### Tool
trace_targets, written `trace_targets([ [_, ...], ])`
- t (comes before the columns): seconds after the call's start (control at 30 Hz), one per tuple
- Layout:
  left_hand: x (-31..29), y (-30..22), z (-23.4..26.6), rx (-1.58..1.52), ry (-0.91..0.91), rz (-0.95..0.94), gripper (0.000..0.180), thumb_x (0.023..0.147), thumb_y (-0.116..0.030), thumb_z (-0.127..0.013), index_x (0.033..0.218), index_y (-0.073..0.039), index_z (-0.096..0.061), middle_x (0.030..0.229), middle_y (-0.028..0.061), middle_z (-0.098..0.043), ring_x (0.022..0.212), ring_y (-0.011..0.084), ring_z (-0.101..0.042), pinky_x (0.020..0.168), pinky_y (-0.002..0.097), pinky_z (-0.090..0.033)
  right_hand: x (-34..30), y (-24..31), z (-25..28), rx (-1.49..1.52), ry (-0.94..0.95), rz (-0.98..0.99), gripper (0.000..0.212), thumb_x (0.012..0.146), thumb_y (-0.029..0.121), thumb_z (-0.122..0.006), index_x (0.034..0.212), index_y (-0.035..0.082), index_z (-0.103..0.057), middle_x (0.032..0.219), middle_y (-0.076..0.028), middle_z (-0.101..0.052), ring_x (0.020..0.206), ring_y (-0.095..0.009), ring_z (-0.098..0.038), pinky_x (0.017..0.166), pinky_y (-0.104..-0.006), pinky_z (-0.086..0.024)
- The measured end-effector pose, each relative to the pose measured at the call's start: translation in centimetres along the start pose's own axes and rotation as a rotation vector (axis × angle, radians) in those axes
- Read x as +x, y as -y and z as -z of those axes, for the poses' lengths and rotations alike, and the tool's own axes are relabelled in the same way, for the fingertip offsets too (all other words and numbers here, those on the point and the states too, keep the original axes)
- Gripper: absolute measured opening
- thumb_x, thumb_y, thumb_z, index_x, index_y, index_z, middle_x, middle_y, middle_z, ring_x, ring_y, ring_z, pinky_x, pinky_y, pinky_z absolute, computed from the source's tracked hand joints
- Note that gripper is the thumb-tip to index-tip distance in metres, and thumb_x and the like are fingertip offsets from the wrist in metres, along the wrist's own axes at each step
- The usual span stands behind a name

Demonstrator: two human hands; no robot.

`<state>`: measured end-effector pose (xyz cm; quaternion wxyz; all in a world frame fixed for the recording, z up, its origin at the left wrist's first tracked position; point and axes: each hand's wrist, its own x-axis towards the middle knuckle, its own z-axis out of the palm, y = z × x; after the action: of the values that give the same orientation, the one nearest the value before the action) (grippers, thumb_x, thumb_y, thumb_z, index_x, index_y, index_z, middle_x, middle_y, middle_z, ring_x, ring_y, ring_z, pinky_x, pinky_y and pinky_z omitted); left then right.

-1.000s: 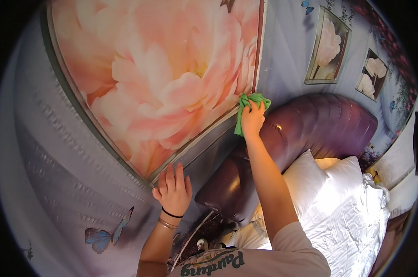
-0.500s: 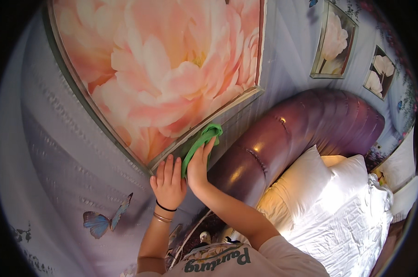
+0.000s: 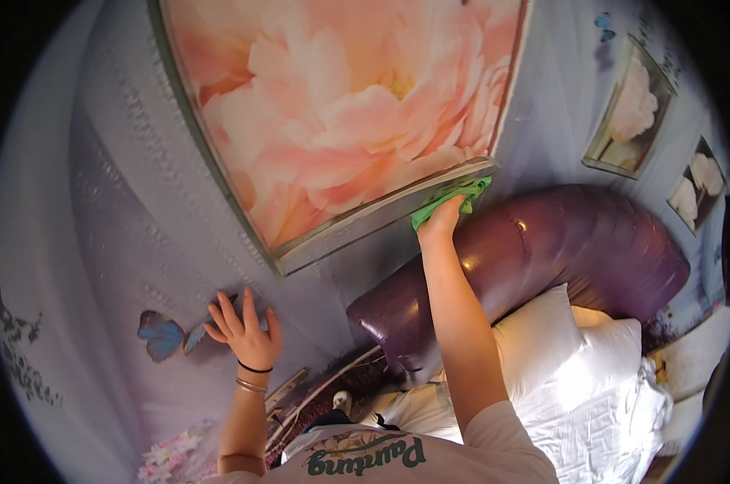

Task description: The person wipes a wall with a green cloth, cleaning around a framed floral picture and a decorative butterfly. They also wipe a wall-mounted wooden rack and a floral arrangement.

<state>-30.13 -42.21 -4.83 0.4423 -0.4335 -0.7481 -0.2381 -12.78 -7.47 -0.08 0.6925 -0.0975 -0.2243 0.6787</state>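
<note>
Gripped a crumpled green cloth [image 3: 473, 194] in the fingers of the right hand [image 3: 442, 219] near the lower right corner of a large framed pink-flower picture [image 3: 340, 121], and held the left hand [image 3: 254, 344] with fingers spread wide, partly in front of a blue-winged butterfly [image 3: 161, 335] on the lavender wall [image 3: 110, 274].

"How's the left hand [image 3: 249, 342] on my feed?"
"I see it raised beyond the left side of the shirt [image 3: 381, 464], fingers spread."
"And the right hand [image 3: 444, 218]?"
"Farther out from the shirt, arm [image 3: 455, 315] nearly straight, fingers gripping, partly hidden."
</note>
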Motion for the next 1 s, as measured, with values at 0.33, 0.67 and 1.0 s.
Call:
trace_targets([
  [0.33, -1.1, 1.9, -3.2, 0.324, -0.154, -0.139, 0.049, 0.085, -0.045, -0.059, 0.128, -0.022, -0.06, 0.145, 0.0271, -0.035, 0.136, 0.0479, -0.025, 0.108, 0.0618, -0.012, -20.7, -13.6, -2.2, -0.579, 0.163, -0.077, 0.058, 0.1, 0.029, -0.034, 0.148, 0.001, -0.019, 0.153, -0.024, -0.013, 0.138, -0.043, -0.017, 0.112, -0.0495, -0.016],
  [0.67, -2.1, 2.4, -3.3, 0.451, -0.118, -0.13, 0.05, 0.084, -0.048, -0.055, 0.128, -0.026, -0.058, 0.132, 0.0241, -0.049, 0.125, 0.0464, -0.039, 0.105, 0.0598, -0.016, -21.1, -10.3, -3.3, -0.884, 0.164, -0.028, 0.064, 0.1, 0.032, -0.038, 0.15, 0.002, -0.011, 0.15, -0.037, 0.009, 0.14, -0.052, 0.003, 0.111, -0.0591, -0.005],
  [1.0, -2.2, 3.5, -2.0, 0.256, -0.115, -0.245, 0.046, 0.086, -0.027, -0.05, 0.127, -0.006, -0.056, 0.137, 0.0152, -0.05, 0.126, 0.0382, -0.043, 0.103, 0.0547, -0.027, -30.5, -13.4, -1.8, -1.162, 0.855, 0.409, 0.051, 0.097, 0.034, -0.03, 0.131, 0.0, -0.048, 0.145, -0.037, -0.021, 0.13, -0.056, -0.022, 0.104, -0.064, -0.016],
])
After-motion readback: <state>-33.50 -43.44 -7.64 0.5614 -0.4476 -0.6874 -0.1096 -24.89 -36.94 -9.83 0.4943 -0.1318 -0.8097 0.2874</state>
